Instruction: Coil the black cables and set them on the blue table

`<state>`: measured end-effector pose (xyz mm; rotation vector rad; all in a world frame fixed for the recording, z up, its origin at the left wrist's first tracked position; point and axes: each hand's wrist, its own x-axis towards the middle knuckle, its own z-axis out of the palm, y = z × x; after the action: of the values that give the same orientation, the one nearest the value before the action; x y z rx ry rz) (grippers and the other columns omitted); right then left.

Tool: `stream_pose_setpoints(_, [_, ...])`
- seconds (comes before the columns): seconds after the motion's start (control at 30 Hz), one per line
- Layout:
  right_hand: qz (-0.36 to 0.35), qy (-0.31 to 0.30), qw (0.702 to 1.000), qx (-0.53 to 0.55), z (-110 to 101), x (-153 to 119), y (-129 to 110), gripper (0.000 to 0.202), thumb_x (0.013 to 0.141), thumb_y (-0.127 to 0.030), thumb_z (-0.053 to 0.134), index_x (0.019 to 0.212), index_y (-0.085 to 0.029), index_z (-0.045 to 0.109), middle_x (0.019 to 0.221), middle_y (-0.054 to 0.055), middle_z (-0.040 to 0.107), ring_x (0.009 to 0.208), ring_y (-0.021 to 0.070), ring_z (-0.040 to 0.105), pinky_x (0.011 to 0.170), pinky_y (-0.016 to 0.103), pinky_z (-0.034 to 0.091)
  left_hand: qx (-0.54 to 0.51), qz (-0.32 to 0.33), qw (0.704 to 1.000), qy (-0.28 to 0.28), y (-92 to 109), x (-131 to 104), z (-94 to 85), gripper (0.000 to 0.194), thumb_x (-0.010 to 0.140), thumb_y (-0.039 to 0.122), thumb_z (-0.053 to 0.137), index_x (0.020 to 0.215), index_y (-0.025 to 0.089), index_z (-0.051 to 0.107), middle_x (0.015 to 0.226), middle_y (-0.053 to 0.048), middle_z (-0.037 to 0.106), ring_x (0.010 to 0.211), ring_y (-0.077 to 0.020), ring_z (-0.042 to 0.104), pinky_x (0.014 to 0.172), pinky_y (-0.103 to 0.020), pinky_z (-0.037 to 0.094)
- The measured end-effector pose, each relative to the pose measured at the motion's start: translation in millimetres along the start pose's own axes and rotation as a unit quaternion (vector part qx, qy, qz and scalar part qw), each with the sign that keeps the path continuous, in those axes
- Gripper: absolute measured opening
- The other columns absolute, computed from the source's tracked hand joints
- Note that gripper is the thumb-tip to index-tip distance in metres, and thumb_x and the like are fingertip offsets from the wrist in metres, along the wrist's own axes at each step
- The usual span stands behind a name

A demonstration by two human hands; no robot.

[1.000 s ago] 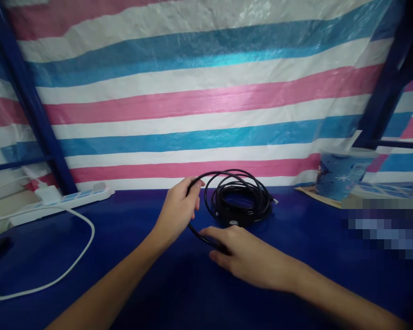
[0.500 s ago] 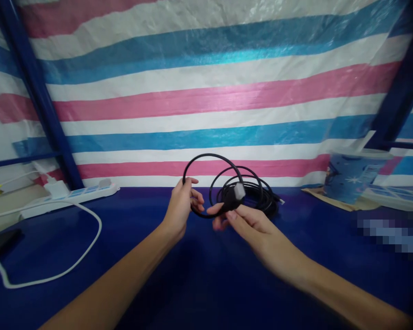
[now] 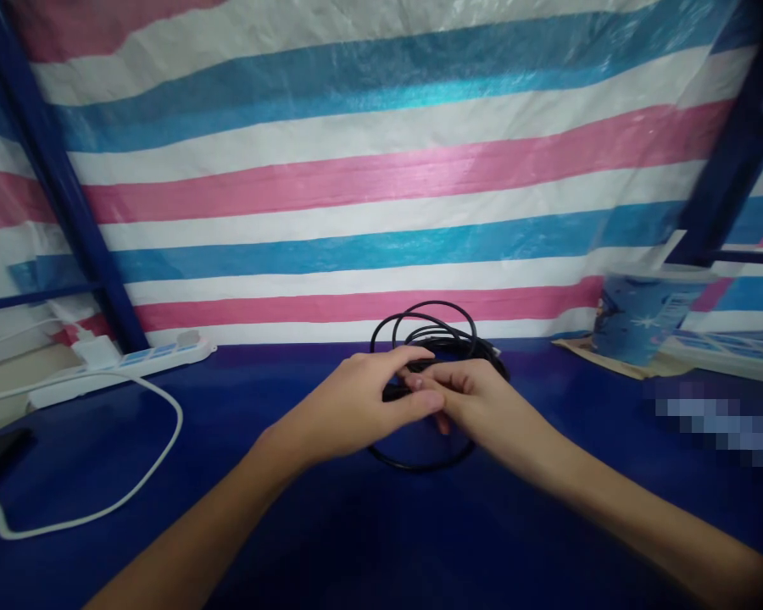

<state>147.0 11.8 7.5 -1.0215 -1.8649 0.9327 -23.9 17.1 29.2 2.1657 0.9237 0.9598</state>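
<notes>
Centrally, over a dark blue table (image 3: 331, 542), the person's two bare hands met at a coil of black cable (image 3: 442, 337). The left hand (image 3: 362, 407) lay partly over the right hand (image 3: 476, 398), and the fingers of both were curled closed around a strand of the cable between them; exactly what the right fingertips pinched was hidden by the left hand. The rest of the coil sat on the table just beyond the hands, toward the far edge, with one loop drooping on the near side under the wrists. Judged from this, the winding would go best with each new loop kept the same width as the coil and laid flat against it, the left hand pinning the bundle while the right fed slack without twisting. A striped pink, blue and white tarp (image 3: 381, 169) closed off the far edge right behind the coil, so little room lay in that direction. To the far left sat a white power strip (image 3: 127, 363) with a white cord (image 3: 165, 440) curving across the table; to the far right stood a blue cup (image 3: 642, 313). The near stretch of table between offered the most open room.
</notes>
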Motion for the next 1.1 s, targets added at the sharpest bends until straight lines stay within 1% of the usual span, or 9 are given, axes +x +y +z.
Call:
stream_pose_setpoints(0.13, [-0.049,0.125,0.991,-0.026,-4,-3,-7,0.028,0.082,-0.042,0.059,0.072,-0.016,0.057,0.059,-0.001,0.055,0.05,0.0105,0.047,0.045,0.023,0.033,0.031,0.011,0.999,0.005,-2,1,3.5,0.029,0.081,0.034,0.061,0.108,0.026,0.066,0.1,-0.002,0.07,0.091,-0.0205,0.062,0.076,-0.027,0.044])
stream_pose_setpoints(0.27, [-0.143,0.251,0.948,-0.137,-7,-2,-4,0.035,0.075,-0.041,0.068,0.1,-0.02,0.056,0.09,0.006,0.064,0.08,0.0206,0.06,0.067,0.031,0.047,-0.042,0.017,0.993,0.113,-5,3,1.2,0.024,0.081,0.03,0.059,0.103,0.023,0.068,0.082,-0.001,0.068,0.064,-0.0128,0.059,0.061,-0.023,0.044])
stream_pose_setpoints(0.37, [-0.133,0.169,0.972,-0.093,-9,3,3,0.04,0.079,-0.04,0.063,0.111,-0.019,0.052,0.094,0.007,0.064,0.087,0.0219,0.061,0.074,0.035,0.049,-0.122,0.019,0.974,0.191,-5,4,-0.2,0.026,0.083,0.033,0.057,0.105,0.023,0.066,0.061,0.003,0.057,0.042,-0.0069,0.042,0.044,-0.02,0.035])
stream_pose_setpoints(0.47, [-0.065,0.053,0.996,0.018,-13,7,5,0.03,0.092,-0.042,0.042,0.104,-0.016,0.052,0.055,-0.002,0.055,0.055,0.0174,0.06,0.058,0.031,0.05,-0.161,0.033,0.963,0.212,-4,4,-0.3,0.022,0.082,0.03,0.058,0.101,0.021,0.064,0.059,0.004,0.053,0.047,-0.0079,0.047,0.048,-0.02,0.038])
stream_pose_setpoints(0.53, [-0.066,0.078,0.995,-0.018,-15,6,1,0.027,0.093,-0.039,0.039,0.099,-0.017,0.054,0.047,-0.005,0.048,0.044,0.0152,0.054,0.05,0.028,0.046,-0.138,0.016,0.973,0.186,-4,3,0.9,0.018,0.08,0.027,0.059,0.097,0.02,0.062,0.062,0.002,0.055,0.054,-0.0098,0.051,0.053,-0.021,0.04])
stream_pose_setpoints(0.67, [-0.138,0.093,0.96,-0.227,-12,-3,-9,0.019,0.086,-0.022,0.046,0.098,-0.019,0.06,0.068,0.002,0.062,0.054,0.0151,0.055,0.051,0.026,0.039,-0.017,-0.006,0.992,0.121,-3,1,7.1,0.005,0.079,0.019,0.056,0.083,0.021,0.058,0.057,0.004,0.051,0.051,-0.009,0.045,0.05,-0.02,0.033])
stream_pose_setpoints(0.8, [-0.08,0.064,0.989,-0.109,-1,-7,-12,0.015,0.085,-0.025,0.05,0.096,-0.019,0.059,0.062,-0.001,0.059,0.051,0.0138,0.054,0.051,0.025,0.039,-0.072,-0.047,0.984,0.156,-3,2,12.0,0.01,0.077,0.013,0.052,0.083,0.021,0.056,0.059,0.006,0.05,0.046,-0.0051,0.037,0.046,-0.019,0.028])
stream_pose_setpoints(0.97, [-0.045,-0.007,0.985,0.168,10,-3,-3,0.012,0.083,-0.028,0.059,0.084,-0.017,0.058,0.07,0.001,0.064,0.074,0.016,0.063,0.073,0.029,0.047,-0.354,-0.111,0.896,0.243,-2,5,12.7,0.014,0.087,0.027,0.046,0.098,0.021,0.052,0.045,0.01,0.03,0.032,-0.0048,0.025,0.036,-0.018,0.025])
stream_pose_setpoints(1.1, [-0.094,-0.085,0.983,0.131,18,-9,3,0.029,0.075,-0.019,0.068,0.103,-0.022,0.06,0.114,0.005,0.059,0.111,0.0201,0.053,0.093,0.034,0.043,-0.483,-0.177,0.807,0.29,-2,6,16.0,0.013,0.091,0.023,0.042,0.1,0.018,0.05,0.049,0.007,0.043,0.038,-0.0063,0.041,0.037,-0.016,0.033])
